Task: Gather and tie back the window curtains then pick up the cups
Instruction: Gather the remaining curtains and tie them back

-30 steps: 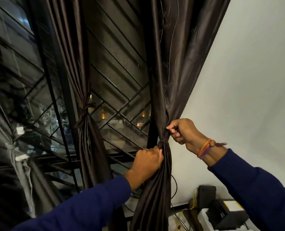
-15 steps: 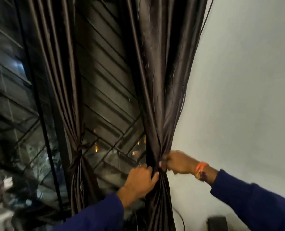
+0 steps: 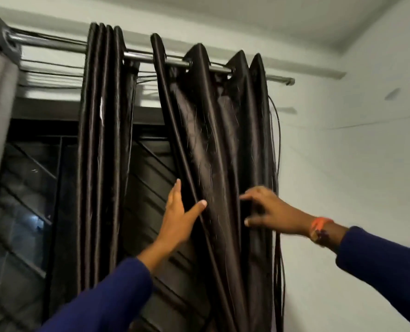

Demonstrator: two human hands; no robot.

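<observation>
- the right curtain (image 3: 213, 144), dark and glossy, hangs in folds from the rod (image 3: 247, 73) beside the white wall (image 3: 343, 164).
- the left hand (image 3: 177, 219) is spread flat, fingers apart, against that curtain's left edge, thumb on the fabric.
- the right hand (image 3: 273, 212) is blurred, fingers apart and curled at the folds on the right side; whether it pinches cloth cannot be told.
- another gathered curtain (image 3: 103, 152) hangs to the left, over the dark window (image 3: 31, 188).
- no cups show.
</observation>
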